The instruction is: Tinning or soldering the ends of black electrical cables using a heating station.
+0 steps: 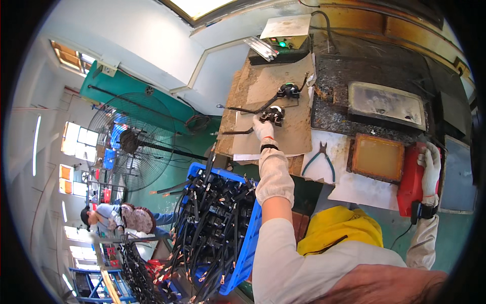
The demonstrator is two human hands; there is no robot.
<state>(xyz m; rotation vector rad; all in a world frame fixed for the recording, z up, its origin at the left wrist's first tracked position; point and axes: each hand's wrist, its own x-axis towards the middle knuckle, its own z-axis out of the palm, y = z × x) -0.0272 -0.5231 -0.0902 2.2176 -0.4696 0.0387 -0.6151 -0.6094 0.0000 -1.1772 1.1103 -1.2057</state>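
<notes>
Blue crate (250,238) of black cables, nearest. Beyond it, on the cardboard-covered surface (293,137): black connector part (273,115), gripped by gloved left hand (263,129). Right of the cardboard: pliers (320,157); red tool (411,180), clasped by gloved right hand (430,169).

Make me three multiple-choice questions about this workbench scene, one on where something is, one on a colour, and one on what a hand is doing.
1. Where do the pliers lie?
A. on the white sheet between the two hands
B. inside the blue crate
C. on the floor fan

2. What colour is the crate of black cable assemblies?
A. red
B. blue
C. yellow

3. What is the left hand doing?
A. hanging free
B. gripping the pliers
C. touching a black part on the cardboard

Answers:
1 A, they rest on the sheet.
2 B, its rim is blue.
3 C, gloved fingers meet the part.
</notes>
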